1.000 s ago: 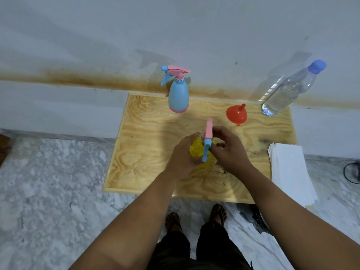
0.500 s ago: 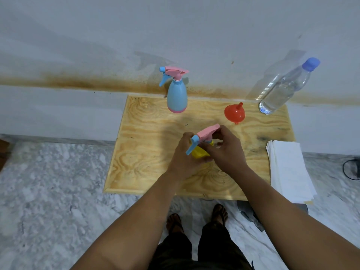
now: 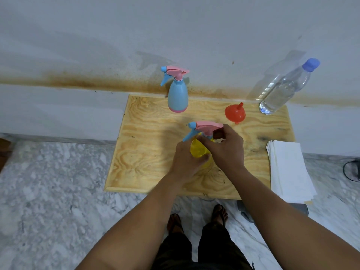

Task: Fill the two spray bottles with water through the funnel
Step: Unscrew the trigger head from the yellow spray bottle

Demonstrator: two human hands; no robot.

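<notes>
Plywood board under me, and the yellow spray bottle stands at its centre. My left hand wraps its body; my right hand pinches the collar under the pink spray head, which looks not yet off. Funnel at one o'clock, water bottle at two, both untouched. Blue spray bottle at twelve, capped. By my reckoning, nothing's filled yet.

Both hands are hiding most of the yellow spray bottle; its base is not showing. The black cable is running past the right edge.
</notes>
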